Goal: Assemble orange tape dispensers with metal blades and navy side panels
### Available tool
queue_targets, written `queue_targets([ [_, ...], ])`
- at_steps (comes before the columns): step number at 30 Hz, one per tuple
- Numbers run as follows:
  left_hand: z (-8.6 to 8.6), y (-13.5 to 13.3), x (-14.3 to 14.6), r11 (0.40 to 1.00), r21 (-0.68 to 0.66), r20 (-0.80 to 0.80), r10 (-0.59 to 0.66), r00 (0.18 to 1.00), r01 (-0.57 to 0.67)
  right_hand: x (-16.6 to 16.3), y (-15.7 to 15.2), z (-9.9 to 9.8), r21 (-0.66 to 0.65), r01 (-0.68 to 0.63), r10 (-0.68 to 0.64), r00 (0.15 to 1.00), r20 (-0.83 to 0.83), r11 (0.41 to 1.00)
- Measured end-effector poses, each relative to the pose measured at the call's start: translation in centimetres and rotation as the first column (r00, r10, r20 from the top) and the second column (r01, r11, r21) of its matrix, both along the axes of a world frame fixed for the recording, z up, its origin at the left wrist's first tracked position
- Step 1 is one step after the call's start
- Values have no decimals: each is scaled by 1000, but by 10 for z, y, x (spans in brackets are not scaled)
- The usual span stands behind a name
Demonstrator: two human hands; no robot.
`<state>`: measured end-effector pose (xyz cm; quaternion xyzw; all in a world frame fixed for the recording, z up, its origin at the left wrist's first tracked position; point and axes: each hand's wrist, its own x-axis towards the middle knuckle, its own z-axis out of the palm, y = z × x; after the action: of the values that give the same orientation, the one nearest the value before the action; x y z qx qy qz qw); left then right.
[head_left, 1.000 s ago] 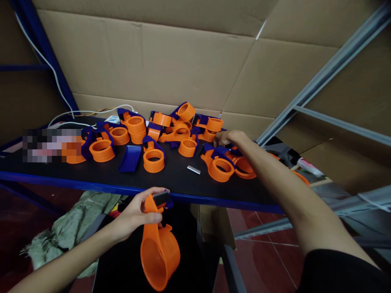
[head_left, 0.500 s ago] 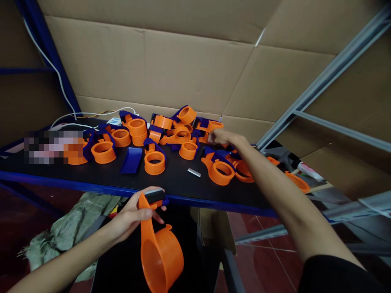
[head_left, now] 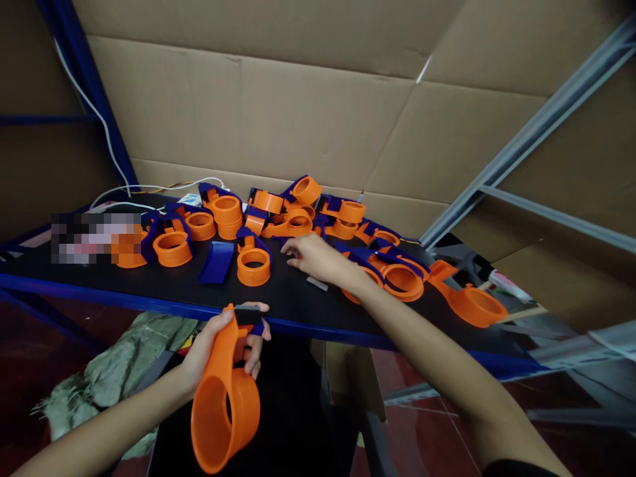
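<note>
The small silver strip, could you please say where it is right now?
In the head view, the small silver strip lies mid-picture on the black tabletop, on the near side of the right hand, right of an orange tape dispenser.

The held tape dispenser (head_left: 221, 368) hides part of the left hand (head_left: 201, 354). Pixelation (head_left: 94, 235) partly masks 1 tabletop dispenser (head_left: 149, 246); the bottom edge crops the black sleeve (head_left: 521, 469).

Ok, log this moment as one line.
left hand: gripping dispenser, ring end down | right hand: over table, nothing visibly held | metal strip: on table
</note>
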<state>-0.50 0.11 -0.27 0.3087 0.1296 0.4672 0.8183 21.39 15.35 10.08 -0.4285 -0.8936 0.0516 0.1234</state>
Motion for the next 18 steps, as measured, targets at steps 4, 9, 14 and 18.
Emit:
queue_targets([
  [4,10,4,-5,996,-90,5,24,1000,-24,-16,1,-24,54,88,-88,996,1,995],
  [9,13,5,-13,989,-143,27,48,998,-43,-23,-14,-8,195,197,-186,980,-75,961],
  [14,10,-1,-9,997,33,146,-71,987,67,-69,-36,7,432,-218,213,975,61,875],
  [18,11,-7,-6,974,54,122,-226,967,221,-110,-38,-12,320,-512,411,848,334,797],
])
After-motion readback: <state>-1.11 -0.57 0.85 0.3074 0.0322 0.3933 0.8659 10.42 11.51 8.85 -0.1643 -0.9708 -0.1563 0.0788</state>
